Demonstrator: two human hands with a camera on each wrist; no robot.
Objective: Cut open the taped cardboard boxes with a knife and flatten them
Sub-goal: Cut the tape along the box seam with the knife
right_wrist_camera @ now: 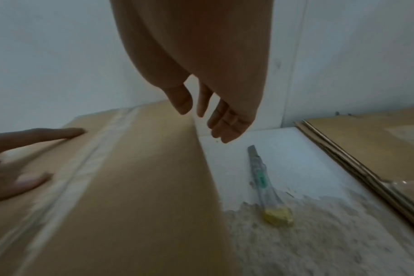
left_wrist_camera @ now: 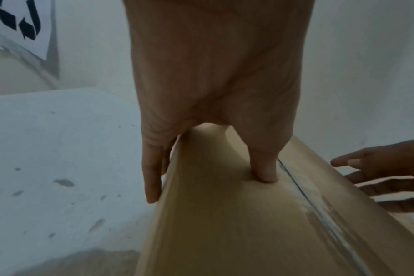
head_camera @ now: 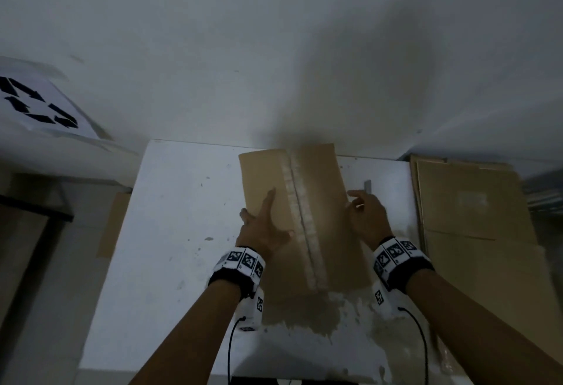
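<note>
Item one: a brown rectangular cardboard box (head_camera: 304,217) with a strip of clear tape (head_camera: 301,217) running down the middle of its top face. We found it on the white, chipped tabletop (head_camera: 170,232), at about 12 o'clock from our wrists, its far end close to the pale wall (head_camera: 274,49).

Item two: our left hand (head_camera: 263,229), at 9 o'clock of the box. Its fingers were straight and spread. In the left wrist view the thumb lay flat on the top face just beside the tape seam, and the other fingers (left_wrist_camera: 151,177) reached down over the box's left edge along its side. The hand pressed and steadied; it did not curl round anything.

Item three: our right hand (head_camera: 367,217), at 3 o'clock of the box. Its fingers (right_wrist_camera: 227,119) hung relaxed and slightly apart just beside the box's right edge, holding nothing. We could not tell whether the thumb touched the cardboard.

Item four: a slim utility knife with a grey body, a green marking and a yellow end (right_wrist_camera: 264,184). It lay on the tabletop just to the 3 o'clock side of the box, below our right fingers and apart from them.

Item five: a stack of flat brown cardboard sheets (head_camera: 475,211), at 3 o'clock past the table's right edge.

Item six: a white paper sheet printed with black arrows (head_camera: 36,104), on the wall at 10 o'clock.

Item seven: white wristbands with black square markers (head_camera: 243,262), one on each wrist, each trailing a black cable.
</note>
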